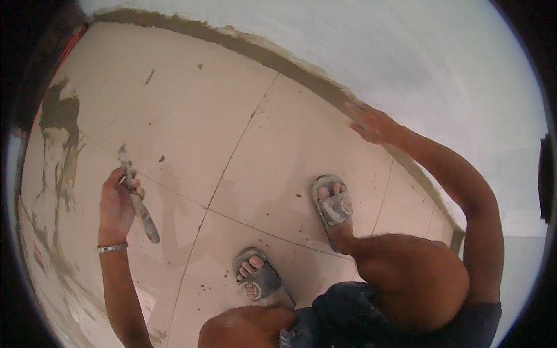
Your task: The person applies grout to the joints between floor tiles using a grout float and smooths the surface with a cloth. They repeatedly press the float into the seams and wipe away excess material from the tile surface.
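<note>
Left hand (119, 194): one, fingers curled around the handle of a slim trowel-like tool (143, 214), grey and stained, held above the floor at left, its narrow end pointing up the view and its rounded butt toward the lower right. Wristband (112, 247): one, metallic, on the left wrist. Right hand (377, 123): one, fingers stretched out and lying close together over the grey-brown strip (255, 51) at the foot of the wall; whether anything sits beneath the palm cannot be told. Strip: damp-looking, following the wall's base from the upper left corner down past the right hand, its upper border ragged, its lower border meeting the tiles. Sandals: two, dusty and dark with broad straps, worn on the feet; the left sandal (264, 283) at lower centre, the right sandal (335, 209) nearer the wall. Shorts (342, 313): dark, marked with pale smears, above bent knees. Open room: a wide stretch of bare tile between the two hands, and more between the tool and the strip. Floor (232, 133): large beige tiles, thin dark joints crossing left of the feet, small crumbs (162, 158) scattered about. Smear (61, 110): dark grey, on the floor at far left, trailing toward the lower edge in streaks. Wall (452, 87): pale bluish white, smooth, filling the upper right.
</note>
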`<action>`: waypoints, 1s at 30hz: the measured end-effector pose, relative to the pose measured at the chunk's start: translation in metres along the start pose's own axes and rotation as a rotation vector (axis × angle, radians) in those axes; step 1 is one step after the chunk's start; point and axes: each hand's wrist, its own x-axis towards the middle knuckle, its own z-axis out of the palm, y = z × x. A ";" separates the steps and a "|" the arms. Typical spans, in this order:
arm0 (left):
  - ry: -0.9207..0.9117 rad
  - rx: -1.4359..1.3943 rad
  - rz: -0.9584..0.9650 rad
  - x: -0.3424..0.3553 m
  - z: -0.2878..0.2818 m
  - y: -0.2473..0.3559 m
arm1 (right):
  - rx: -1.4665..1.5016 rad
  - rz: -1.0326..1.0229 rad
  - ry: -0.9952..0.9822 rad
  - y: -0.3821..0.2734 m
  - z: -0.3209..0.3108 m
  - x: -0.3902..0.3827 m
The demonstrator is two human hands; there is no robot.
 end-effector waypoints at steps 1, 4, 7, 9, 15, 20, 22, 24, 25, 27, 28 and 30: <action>0.005 -0.002 0.013 0.001 0.003 0.007 | -0.036 -0.061 0.050 0.001 0.014 0.003; 0.104 0.019 0.009 0.000 0.018 0.022 | -0.077 -0.194 0.127 0.011 0.064 0.021; 0.179 -0.055 -0.080 -0.002 0.028 0.024 | 0.066 -0.181 0.091 0.007 0.105 0.028; 0.198 -0.003 -0.130 -0.001 0.027 0.021 | 0.178 -0.153 0.107 0.013 0.127 0.043; 0.466 0.152 -0.187 -0.055 0.041 0.018 | 0.284 -0.158 0.354 -0.001 0.145 0.131; 0.585 0.070 -0.468 -0.073 0.077 -0.005 | 0.557 -0.353 0.541 -0.043 0.159 0.198; 0.577 0.108 -0.545 -0.079 0.098 -0.011 | 0.985 -0.549 0.163 -0.078 0.136 0.201; 0.541 0.175 -0.615 -0.079 0.116 -0.013 | 0.914 -0.511 0.331 -0.072 0.114 0.192; 0.510 0.254 -0.604 -0.078 0.123 -0.011 | 0.874 -0.497 0.416 -0.067 0.109 0.192; 0.451 0.411 -0.578 -0.078 0.138 -0.004 | 0.637 -0.298 0.375 -0.041 0.109 0.188; 0.399 0.407 -0.590 -0.072 0.140 0.000 | 0.519 -0.202 0.354 -0.030 0.109 0.188; 0.395 0.350 -0.588 -0.052 0.155 -0.005 | 0.398 -0.210 0.263 -0.019 0.107 0.194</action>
